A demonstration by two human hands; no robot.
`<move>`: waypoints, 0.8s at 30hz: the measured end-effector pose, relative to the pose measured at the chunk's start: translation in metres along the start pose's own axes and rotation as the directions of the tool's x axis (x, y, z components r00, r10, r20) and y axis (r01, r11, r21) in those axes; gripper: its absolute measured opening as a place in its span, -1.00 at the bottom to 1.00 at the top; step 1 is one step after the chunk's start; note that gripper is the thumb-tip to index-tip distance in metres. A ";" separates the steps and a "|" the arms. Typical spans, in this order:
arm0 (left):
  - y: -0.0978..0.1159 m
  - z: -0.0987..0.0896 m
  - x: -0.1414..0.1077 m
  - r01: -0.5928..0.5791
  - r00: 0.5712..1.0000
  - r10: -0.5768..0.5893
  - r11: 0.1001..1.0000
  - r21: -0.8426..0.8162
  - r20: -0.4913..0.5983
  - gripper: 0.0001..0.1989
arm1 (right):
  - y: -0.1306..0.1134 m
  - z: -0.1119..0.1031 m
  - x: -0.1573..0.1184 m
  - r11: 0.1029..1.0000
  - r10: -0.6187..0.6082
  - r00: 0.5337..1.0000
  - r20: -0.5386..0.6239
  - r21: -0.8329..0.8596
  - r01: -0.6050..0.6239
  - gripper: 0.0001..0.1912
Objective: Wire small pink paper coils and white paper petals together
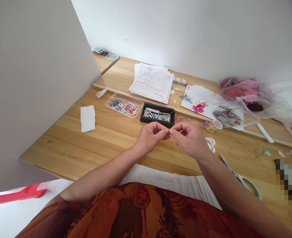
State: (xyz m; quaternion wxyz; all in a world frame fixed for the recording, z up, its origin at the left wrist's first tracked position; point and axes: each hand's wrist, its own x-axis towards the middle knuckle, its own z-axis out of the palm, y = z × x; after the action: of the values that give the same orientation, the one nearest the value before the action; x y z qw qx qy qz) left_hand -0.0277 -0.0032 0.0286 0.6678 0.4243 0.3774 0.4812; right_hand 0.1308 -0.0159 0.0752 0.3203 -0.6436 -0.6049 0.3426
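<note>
My left hand (152,137) and my right hand (189,137) meet tip to tip above the front of the table. Thumb and forefinger of each are pinched together, and whatever lies between them is too small to make out. Just beyond the fingers stands a black tray (143,119) of silvery beads, with a white tube (152,110) lying across it. A clear plastic box (108,105) of thread spools sits left of that tray. Small pink pieces (184,119) lie behind my right hand, and white curved cut-outs (211,144) rest beside it.
Scissors (238,177) lie by my right forearm. A white cloth (87,119) and a glue bottle (101,93) are at left. Paper sheets with curved cuts (152,82) lie behind the trays. Plastic bags with pink material (245,89) crowd the back right. A grey partition (36,82) borders the left.
</note>
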 end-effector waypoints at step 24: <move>0.001 0.002 0.000 0.009 0.998 -0.003 0.996 0.094 -0.063 -0.83 | 0.001 -0.005 -0.006 0.998 0.013 1.000 0.009 -0.068 -0.012 -0.76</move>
State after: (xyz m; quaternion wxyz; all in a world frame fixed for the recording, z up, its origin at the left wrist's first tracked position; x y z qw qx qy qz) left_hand -0.0262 -0.0033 0.0303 0.6364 0.4386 0.4218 0.4741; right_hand 0.1352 -0.0216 0.0778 0.2934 -0.6562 -0.6136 0.3268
